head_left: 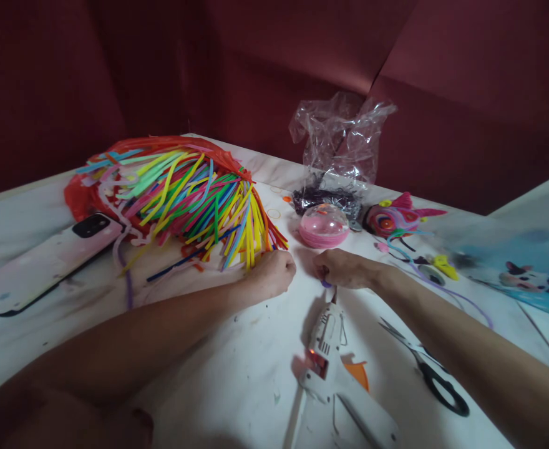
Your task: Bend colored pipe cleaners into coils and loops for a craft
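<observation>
My left hand (274, 274) is curled into a fist at the table's middle, beside the loose ends of a bundle of colourful pipe cleaners (199, 206). Whatever may be inside it is hidden. Facing it, my right hand (344, 268) is closed, fingers pointing down, with a small purple piece (326, 284) showing under the fingertips. The nozzle of a white glue gun (327, 330) with an orange trigger points up just below that piece; a red light glows on its body. Beyond both hands sits a pink round container (324, 226) with a clear domed top.
Black-handled scissors (427, 368) lie under my right forearm. At left rests a phone (52, 262). A clear plastic bag (342, 143) with dark strands stands behind the container. Right of it are a pink pipe-cleaner figure (393, 218), a yellow piece (445, 267) and a blue printed bag (527, 268).
</observation>
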`<state>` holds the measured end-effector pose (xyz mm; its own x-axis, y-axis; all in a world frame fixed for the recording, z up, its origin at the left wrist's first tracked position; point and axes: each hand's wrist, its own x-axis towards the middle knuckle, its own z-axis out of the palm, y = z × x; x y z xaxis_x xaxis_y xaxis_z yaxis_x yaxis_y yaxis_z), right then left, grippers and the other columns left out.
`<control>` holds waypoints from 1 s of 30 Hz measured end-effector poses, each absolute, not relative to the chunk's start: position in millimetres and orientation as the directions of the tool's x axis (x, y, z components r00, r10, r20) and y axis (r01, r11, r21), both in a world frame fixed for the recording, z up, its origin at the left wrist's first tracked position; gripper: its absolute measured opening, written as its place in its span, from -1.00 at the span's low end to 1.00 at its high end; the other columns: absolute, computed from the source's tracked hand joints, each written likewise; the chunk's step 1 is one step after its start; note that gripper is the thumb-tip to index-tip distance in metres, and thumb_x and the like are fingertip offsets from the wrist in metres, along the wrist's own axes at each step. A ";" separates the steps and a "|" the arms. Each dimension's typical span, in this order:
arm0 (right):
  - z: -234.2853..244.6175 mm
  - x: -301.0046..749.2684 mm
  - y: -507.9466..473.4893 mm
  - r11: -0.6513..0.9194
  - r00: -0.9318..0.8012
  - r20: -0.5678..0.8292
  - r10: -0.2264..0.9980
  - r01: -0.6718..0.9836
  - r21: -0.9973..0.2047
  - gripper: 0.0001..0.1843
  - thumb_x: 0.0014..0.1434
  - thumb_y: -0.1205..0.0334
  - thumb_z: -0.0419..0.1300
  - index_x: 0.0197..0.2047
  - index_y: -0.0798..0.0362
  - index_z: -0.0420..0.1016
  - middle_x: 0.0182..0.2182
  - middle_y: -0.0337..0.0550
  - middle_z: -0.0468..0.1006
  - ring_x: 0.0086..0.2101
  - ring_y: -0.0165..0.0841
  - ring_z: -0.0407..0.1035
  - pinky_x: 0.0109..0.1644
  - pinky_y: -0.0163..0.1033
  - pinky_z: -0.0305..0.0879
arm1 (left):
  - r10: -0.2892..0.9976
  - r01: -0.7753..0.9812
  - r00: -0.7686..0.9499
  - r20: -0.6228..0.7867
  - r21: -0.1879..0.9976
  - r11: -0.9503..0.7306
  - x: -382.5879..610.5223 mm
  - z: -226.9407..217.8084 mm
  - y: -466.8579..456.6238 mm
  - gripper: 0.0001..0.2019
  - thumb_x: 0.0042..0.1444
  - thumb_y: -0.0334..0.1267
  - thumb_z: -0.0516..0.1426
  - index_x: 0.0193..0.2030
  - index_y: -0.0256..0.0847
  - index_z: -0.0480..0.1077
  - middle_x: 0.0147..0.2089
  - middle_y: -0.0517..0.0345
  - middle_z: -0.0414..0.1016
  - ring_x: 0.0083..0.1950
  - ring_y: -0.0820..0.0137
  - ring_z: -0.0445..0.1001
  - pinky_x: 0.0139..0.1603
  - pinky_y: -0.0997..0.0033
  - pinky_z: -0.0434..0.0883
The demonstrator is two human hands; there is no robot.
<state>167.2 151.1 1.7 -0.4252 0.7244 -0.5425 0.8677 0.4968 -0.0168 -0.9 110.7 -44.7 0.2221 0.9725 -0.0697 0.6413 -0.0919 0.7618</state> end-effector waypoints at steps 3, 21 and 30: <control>1.2 167.2 151.9 0.503 -0.421 -0.557 0.716 0.864 -0.007 -0.80 0.19 0.20 0.09 -0.23 0.17 0.41 -0.32 -0.19 0.48 -0.35 -0.38 0.40 -0.30 -0.21 0.37 | 0.976 0.654 0.209 -0.064 0.751 -0.091 -1.5 -44.0 110.3 -0.82 0.02 -0.33 -0.03 -0.42 -0.24 0.38 -0.53 0.14 0.47 -0.61 0.48 0.40 -0.66 0.58 0.18; -6.2 168.5 156.6 0.541 -0.425 -0.591 0.686 0.841 0.023 -0.77 0.20 0.20 0.08 -0.13 0.15 0.39 -0.23 -0.14 0.46 -0.30 -0.35 0.40 -0.26 -0.17 0.37 | 0.975 0.671 0.220 -0.025 0.729 -0.132 -1.8 -48.2 111.6 -0.79 0.05 -0.32 -0.05 -0.39 -0.22 0.41 -0.53 0.16 0.47 -0.54 0.47 0.41 -0.51 0.52 0.26; -3.3 163.1 154.9 0.538 -0.404 -0.604 0.687 0.841 0.049 -0.74 0.20 0.20 0.08 -0.08 0.14 0.37 -0.16 -0.11 0.44 -0.24 -0.31 0.39 -0.21 -0.13 0.37 | 0.973 0.693 0.227 -0.025 0.706 -0.144 -0.7 -36.9 107.7 -0.84 -0.04 -0.40 0.02 -0.44 -0.24 0.44 -0.56 0.15 0.45 -0.49 0.43 0.45 -0.41 0.49 0.31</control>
